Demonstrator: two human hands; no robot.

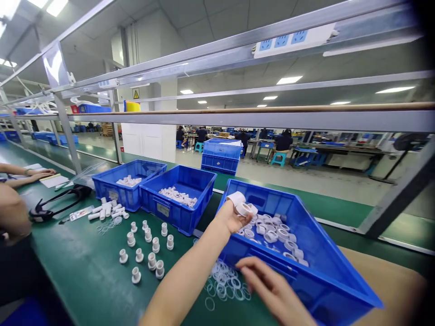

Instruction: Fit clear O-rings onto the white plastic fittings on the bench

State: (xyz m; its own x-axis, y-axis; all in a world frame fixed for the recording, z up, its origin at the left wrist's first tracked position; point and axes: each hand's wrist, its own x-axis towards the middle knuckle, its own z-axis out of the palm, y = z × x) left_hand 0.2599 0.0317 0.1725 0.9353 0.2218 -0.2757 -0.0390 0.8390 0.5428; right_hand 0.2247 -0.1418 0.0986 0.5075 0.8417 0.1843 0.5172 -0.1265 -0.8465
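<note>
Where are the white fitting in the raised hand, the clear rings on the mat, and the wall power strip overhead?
white fitting (243,208), head view, its round collar.
clear rings (222,278), head view, middle of the pile.
power strip (295,40), head view, its white face.

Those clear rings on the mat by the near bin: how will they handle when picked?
The clear rings look thin and flat, so probably light and floppy, hard to pinch off the green mat. They overlap in a loose pile, so one may drag others. Unlikely to roll while flat.

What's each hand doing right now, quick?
Left hand: closed on white plastic fittings over the blue bin.
Right hand: open, empty, by clear rings.
</note>
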